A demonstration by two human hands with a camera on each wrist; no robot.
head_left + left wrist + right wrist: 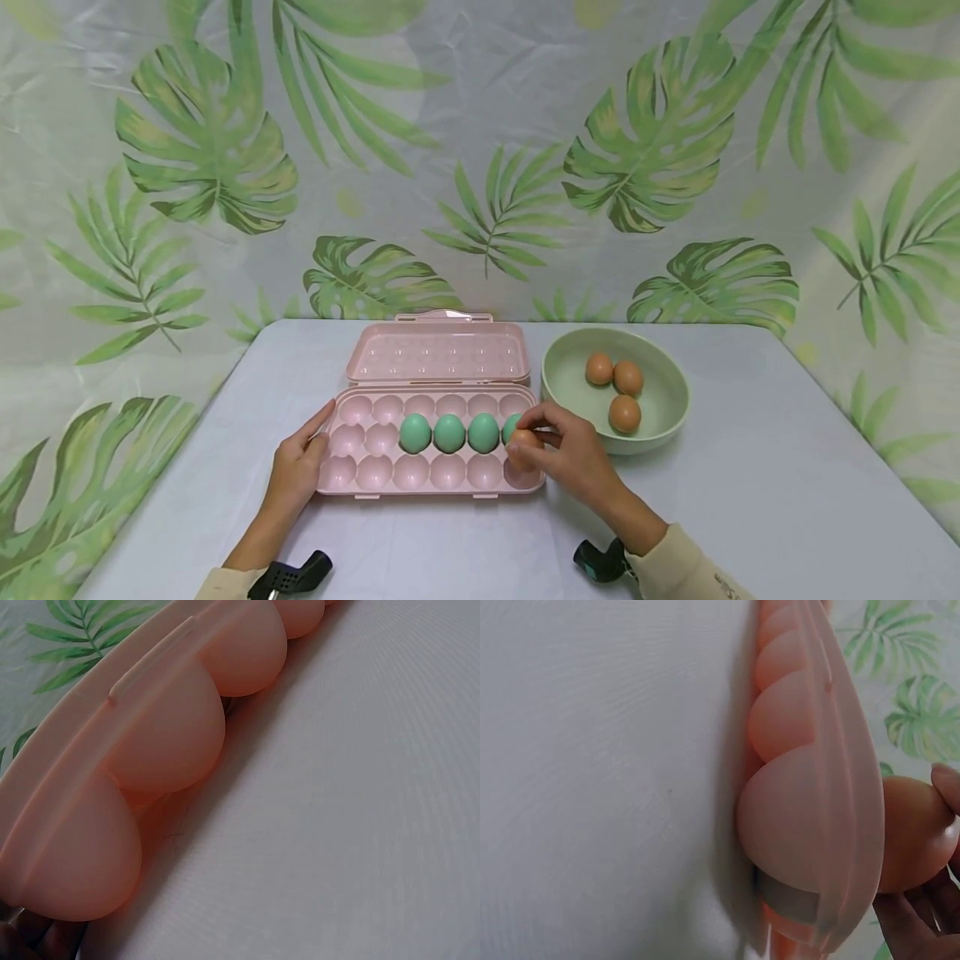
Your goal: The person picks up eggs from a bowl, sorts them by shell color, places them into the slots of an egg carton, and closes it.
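A pink plastic egg carton [430, 483] lies with its lid [438, 350] folded back. Several green eggs [449, 433] fill the right part of its middle row; the rightmost is partly hidden by my right hand [573, 454]. That hand pinches a brown egg [525, 448] over the front-right cup, seen from the side in the right wrist view as a brown egg [915, 832] just above the rim. My left hand [297, 462] grips the carton's left edge, thumb along the side; its fingers [34, 934] show under the carton in the left wrist view.
Behind and right of the carton stands a light green bowl [667, 400] with three brown eggs [625, 414] in it. A white cloth [750, 467] covers the table. Leaf-printed fabric [495, 200] hangs behind. Black wrist devices [600, 560] sit at both sleeves.
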